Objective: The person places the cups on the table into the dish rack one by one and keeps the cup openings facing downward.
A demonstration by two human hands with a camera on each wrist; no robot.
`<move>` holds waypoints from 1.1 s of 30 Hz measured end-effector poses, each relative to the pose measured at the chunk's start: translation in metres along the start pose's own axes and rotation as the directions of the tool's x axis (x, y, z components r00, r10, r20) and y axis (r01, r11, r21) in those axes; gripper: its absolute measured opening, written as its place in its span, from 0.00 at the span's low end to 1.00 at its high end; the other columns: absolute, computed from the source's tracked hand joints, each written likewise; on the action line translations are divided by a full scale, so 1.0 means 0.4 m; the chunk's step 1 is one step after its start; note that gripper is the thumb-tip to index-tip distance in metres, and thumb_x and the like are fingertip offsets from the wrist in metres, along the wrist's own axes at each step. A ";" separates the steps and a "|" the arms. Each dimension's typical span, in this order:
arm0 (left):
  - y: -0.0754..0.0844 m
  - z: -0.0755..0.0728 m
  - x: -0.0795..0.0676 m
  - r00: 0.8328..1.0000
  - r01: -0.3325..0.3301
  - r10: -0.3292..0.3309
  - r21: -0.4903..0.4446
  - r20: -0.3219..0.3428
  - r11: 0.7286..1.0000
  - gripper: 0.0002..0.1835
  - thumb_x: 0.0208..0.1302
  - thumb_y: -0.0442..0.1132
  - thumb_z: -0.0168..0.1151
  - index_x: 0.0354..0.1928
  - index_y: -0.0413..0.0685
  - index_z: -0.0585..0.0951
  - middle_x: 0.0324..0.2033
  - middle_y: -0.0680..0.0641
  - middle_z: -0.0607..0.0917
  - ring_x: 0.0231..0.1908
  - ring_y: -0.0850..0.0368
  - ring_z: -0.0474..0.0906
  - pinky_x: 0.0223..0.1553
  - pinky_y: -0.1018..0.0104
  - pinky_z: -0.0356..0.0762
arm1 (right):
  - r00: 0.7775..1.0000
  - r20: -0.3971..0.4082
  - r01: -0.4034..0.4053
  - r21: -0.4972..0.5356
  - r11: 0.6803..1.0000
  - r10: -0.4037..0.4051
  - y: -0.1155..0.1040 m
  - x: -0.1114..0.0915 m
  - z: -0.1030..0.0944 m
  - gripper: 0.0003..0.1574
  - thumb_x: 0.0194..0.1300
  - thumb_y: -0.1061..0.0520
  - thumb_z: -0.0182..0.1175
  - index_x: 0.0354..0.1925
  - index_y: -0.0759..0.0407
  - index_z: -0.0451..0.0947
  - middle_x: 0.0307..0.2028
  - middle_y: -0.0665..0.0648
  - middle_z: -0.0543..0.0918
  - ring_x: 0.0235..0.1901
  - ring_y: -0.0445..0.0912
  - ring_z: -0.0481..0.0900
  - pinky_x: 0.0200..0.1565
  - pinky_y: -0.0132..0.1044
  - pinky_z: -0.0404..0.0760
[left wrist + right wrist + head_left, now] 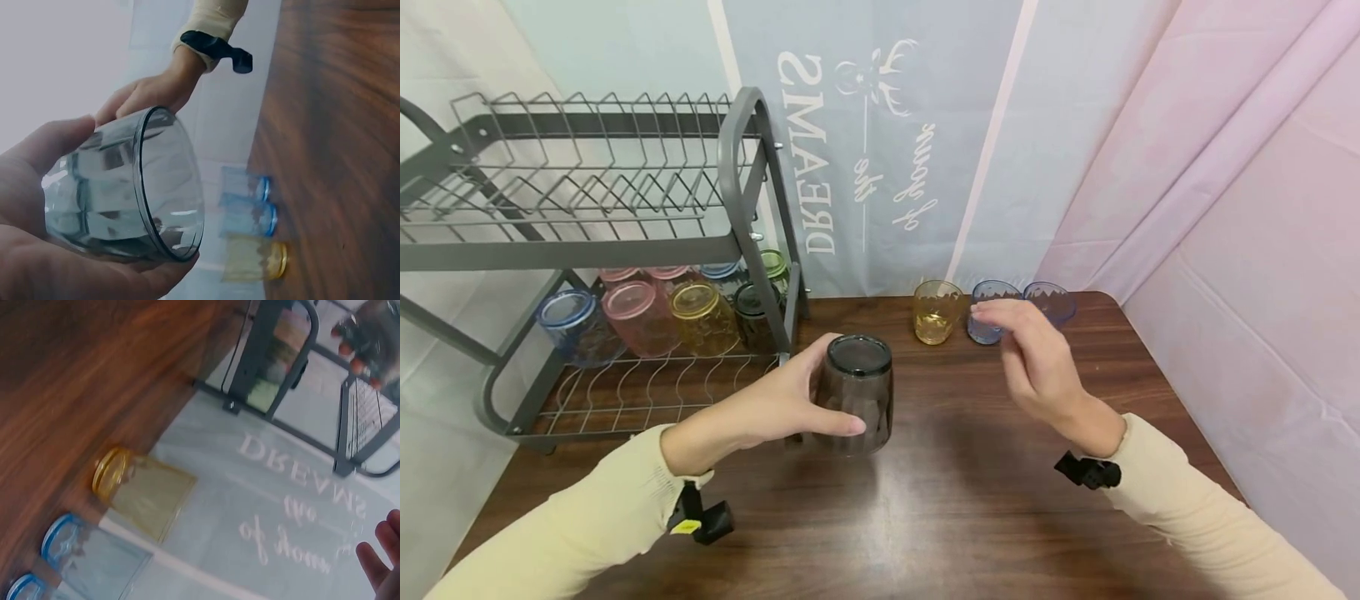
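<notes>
My left hand [767, 408] grips a dark grey see-through glass [865, 392] above the table, thumb on the near side. The glass is upside down, its base up; the left wrist view shows its open rim [145, 181] facing the tabletop. To the right, my right hand [1037, 358] hovers in the air with fingers slightly bent and nothing in it. In the head view it partly covers a blue glass [983, 335], but the right wrist view shows its fingers [375, 562] apart from the glasses.
A yellow glass [936, 312], the blue one and another bluish glass [1051, 302] stand upright in a row at the table's back edge. On the left, a two-tier grey dish rack [572, 254] holds several upside-down coloured glasses, including a pink glass [638, 321], on its lower tier.
</notes>
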State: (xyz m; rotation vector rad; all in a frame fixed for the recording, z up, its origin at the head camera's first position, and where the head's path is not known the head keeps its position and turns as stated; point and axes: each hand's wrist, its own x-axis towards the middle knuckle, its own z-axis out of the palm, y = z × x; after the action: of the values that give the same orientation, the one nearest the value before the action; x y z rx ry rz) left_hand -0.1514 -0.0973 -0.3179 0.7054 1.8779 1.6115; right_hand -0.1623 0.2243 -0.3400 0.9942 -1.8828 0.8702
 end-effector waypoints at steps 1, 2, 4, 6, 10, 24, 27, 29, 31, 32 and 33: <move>0.001 -0.007 -0.006 1.000 -0.014 0.014 0.011 0.011 1.000 0.44 0.56 0.32 0.77 0.72 0.48 0.62 0.61 0.42 0.77 0.59 0.47 0.75 0.59 0.50 0.75 | 1.000 -0.012 -0.023 -0.008 1.000 0.023 0.007 0.002 -0.006 0.24 0.66 0.70 0.37 0.47 0.74 0.80 0.45 0.69 0.85 0.48 0.60 0.81 0.61 0.36 0.75; 0.002 -0.014 -0.013 0.999 -0.027 0.027 0.022 0.020 0.999 0.44 0.56 0.32 0.77 0.72 0.49 0.62 0.62 0.43 0.77 0.60 0.47 0.75 0.59 0.50 0.75 | 0.999 -0.027 -0.044 -0.018 0.999 0.044 0.015 0.004 -0.012 0.24 0.65 0.71 0.37 0.46 0.74 0.80 0.45 0.69 0.85 0.47 0.60 0.81 0.60 0.35 0.75; 0.004 -0.026 -0.025 0.998 -0.052 0.050 0.041 0.031 0.998 0.44 0.56 0.33 0.77 0.72 0.50 0.63 0.62 0.44 0.77 0.60 0.47 0.75 0.59 0.50 0.76 | 0.995 -0.055 -0.090 -0.043 0.995 0.087 0.033 0.007 -0.025 0.24 0.65 0.71 0.38 0.45 0.74 0.81 0.44 0.69 0.85 0.46 0.59 0.81 0.55 0.32 0.74; 0.009 -0.038 -0.038 0.997 -0.078 0.076 0.056 0.034 0.995 0.44 0.56 0.33 0.77 0.72 0.49 0.64 0.62 0.43 0.77 0.59 0.46 0.76 0.57 0.52 0.78 | 0.987 -0.078 -0.147 -0.078 0.986 0.141 0.053 0.008 -0.039 0.23 0.65 0.72 0.39 0.45 0.73 0.81 0.43 0.68 0.85 0.44 0.56 0.81 0.52 0.29 0.72; 0.014 -0.063 -0.066 0.993 -0.117 0.115 0.085 0.033 0.990 0.44 0.57 0.34 0.77 0.73 0.48 0.63 0.61 0.42 0.77 0.57 0.45 0.78 0.56 0.57 0.80 | 0.952 -0.100 -0.302 -0.145 0.942 0.290 0.091 0.005 -0.071 0.26 0.63 0.77 0.40 0.47 0.69 0.83 0.44 0.65 0.87 0.43 0.42 0.80 0.42 0.24 0.69; 0.004 -0.151 -0.175 0.974 -0.228 0.226 0.163 0.032 0.960 0.44 0.57 0.22 0.71 0.73 0.45 0.61 0.61 0.43 0.76 0.55 0.50 0.81 0.53 0.61 0.82 | 0.676 -0.080 -0.737 -0.080 0.671 0.732 0.191 0.000 -0.160 0.23 0.72 0.71 0.40 0.55 0.70 0.79 0.49 0.61 0.84 0.45 0.33 0.79 0.51 0.28 0.78; 0.001 -0.169 -0.201 0.971 -0.238 0.238 0.184 0.025 0.954 0.45 0.56 0.19 0.70 0.73 0.44 0.61 0.62 0.46 0.76 0.56 0.54 0.80 0.54 0.64 0.81 | 0.644 -0.072 -0.764 -0.091 0.638 0.761 0.215 -0.012 -0.175 0.22 0.71 0.70 0.42 0.55 0.71 0.77 0.49 0.58 0.83 0.46 0.33 0.78 0.50 0.26 0.76; -0.001 -0.181 -0.216 0.969 -0.248 0.247 0.208 0.028 0.946 0.46 0.55 0.18 0.70 0.74 0.43 0.60 0.62 0.46 0.75 0.57 0.55 0.80 0.54 0.65 0.80 | 0.634 -0.071 -0.773 -0.104 0.626 0.770 0.227 -0.020 -0.185 0.21 0.71 0.70 0.44 0.55 0.71 0.77 0.49 0.57 0.83 0.47 0.32 0.77 0.49 0.24 0.74; -0.004 -0.192 -0.228 0.966 -0.257 0.257 0.227 0.032 0.939 0.47 0.54 0.17 0.70 0.74 0.41 0.60 0.63 0.46 0.75 0.57 0.56 0.79 0.54 0.66 0.80 | 0.626 -0.068 -0.777 -0.133 0.615 0.777 0.237 -0.029 -0.195 0.20 0.71 0.68 0.45 0.56 0.71 0.77 0.50 0.58 0.83 0.48 0.31 0.77 0.48 0.24 0.73; -0.006 -0.198 -0.234 0.967 -0.252 0.253 0.232 0.030 0.939 0.47 0.54 0.17 0.70 0.74 0.41 0.60 0.63 0.47 0.74 0.57 0.56 0.80 0.54 0.65 0.81 | 0.621 -0.064 -0.780 -0.144 0.609 0.781 0.242 -0.033 -0.199 0.20 0.71 0.68 0.46 0.56 0.70 0.77 0.50 0.58 0.83 0.48 0.31 0.76 0.48 0.24 0.72; -0.008 -0.203 -0.240 0.967 -0.252 0.253 0.237 0.026 0.938 0.47 0.54 0.16 0.69 0.74 0.41 0.60 0.63 0.47 0.74 0.56 0.56 0.80 0.53 0.66 0.81 | 0.616 -0.058 -0.783 -0.157 0.602 0.786 0.246 -0.037 -0.203 0.20 0.72 0.67 0.46 0.56 0.70 0.77 0.51 0.60 0.82 0.48 0.31 0.76 0.49 0.24 0.72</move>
State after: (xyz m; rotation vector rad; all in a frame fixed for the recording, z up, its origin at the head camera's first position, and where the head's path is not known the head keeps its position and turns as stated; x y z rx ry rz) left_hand -0.1415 -0.2217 -0.3040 1.0852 2.0756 1.5503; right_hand -0.2153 0.3411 -0.3373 -0.0150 -2.3906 1.1551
